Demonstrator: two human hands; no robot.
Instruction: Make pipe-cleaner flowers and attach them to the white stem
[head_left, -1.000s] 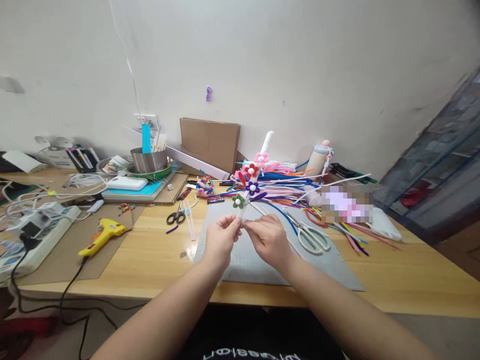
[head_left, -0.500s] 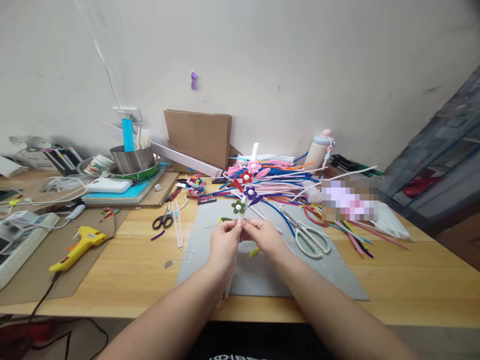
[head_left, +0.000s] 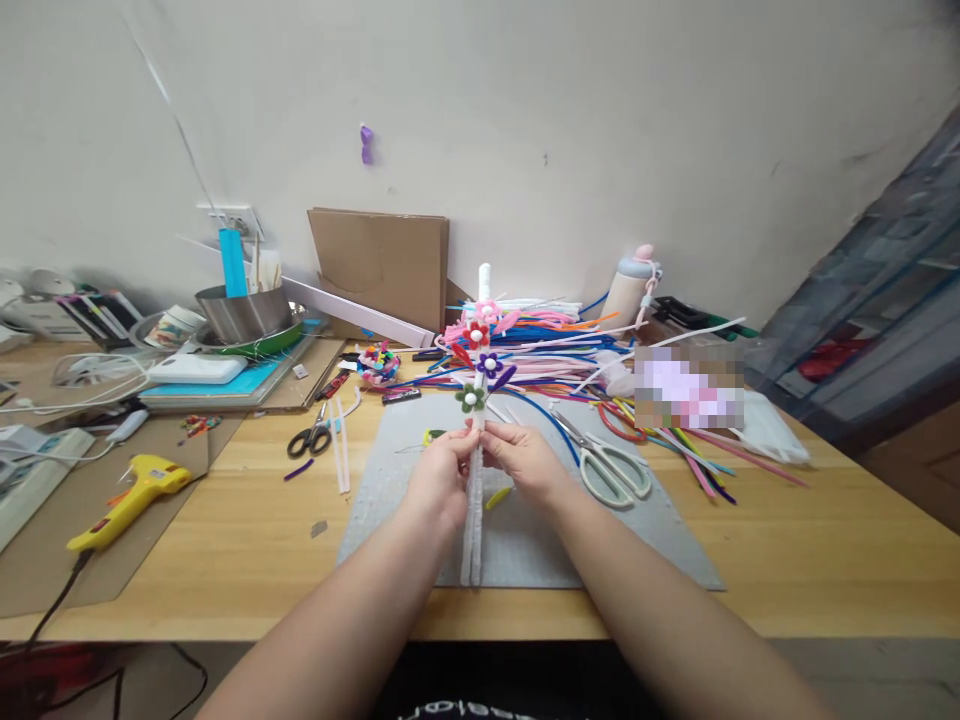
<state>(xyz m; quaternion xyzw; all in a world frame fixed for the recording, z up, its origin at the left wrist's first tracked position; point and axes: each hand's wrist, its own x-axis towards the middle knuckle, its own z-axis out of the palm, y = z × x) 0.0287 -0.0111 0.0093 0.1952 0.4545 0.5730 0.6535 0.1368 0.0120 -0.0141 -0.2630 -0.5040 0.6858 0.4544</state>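
Fingers of the left hand (head_left: 441,478) and right hand (head_left: 523,462) come together narrowly, pinching a white stem (head_left: 480,418) between their tips. Just above them on it sits a green flower (head_left: 470,399), then a purple flower (head_left: 491,365), a red flower (head_left: 476,335) and a pink flower (head_left: 488,312). Beneath the fingers spreads a grey mat (head_left: 540,550); pale-handled scissors (head_left: 606,474) lie to their right.

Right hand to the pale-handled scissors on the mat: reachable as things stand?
Probably yes: the scissors lie uncovered just right of the right hand, though that hand grips the flowered white stem.
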